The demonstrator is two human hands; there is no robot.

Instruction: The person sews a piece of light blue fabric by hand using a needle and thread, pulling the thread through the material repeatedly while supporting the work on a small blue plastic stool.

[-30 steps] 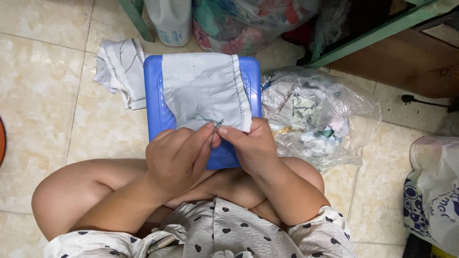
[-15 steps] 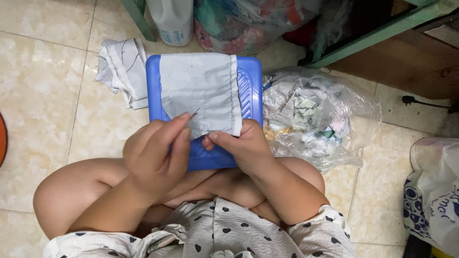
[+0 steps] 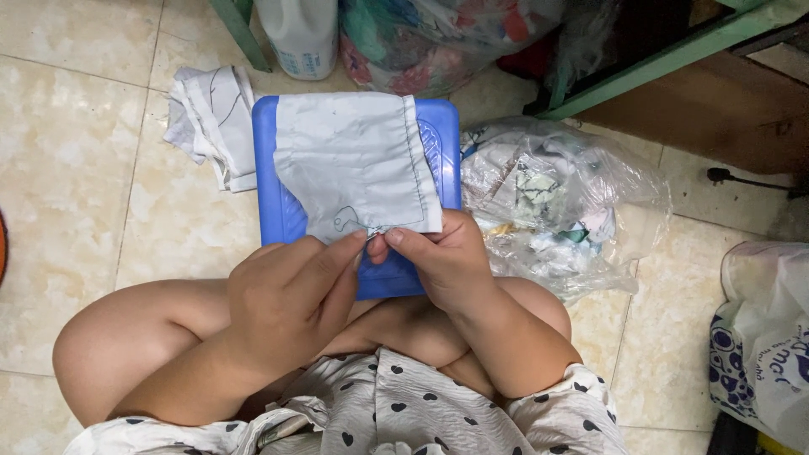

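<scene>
A pale grey cloth piece [image 3: 354,164] with a dark stitched line along its right edge and a small dark pen outline near its lower edge is lying on a bright blue plastic stool [image 3: 271,202]. A white cloth scrap [image 3: 206,122] with thin dark drawn lines is lying beside it on the cream, beige-mottled floor tiles [image 3: 76,168]. The white garment [image 3: 438,413] is showing small black hearts. The frame [image 3: 666,59] is showing green.

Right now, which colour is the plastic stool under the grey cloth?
The stool is blue, seen best in the head view.
</scene>
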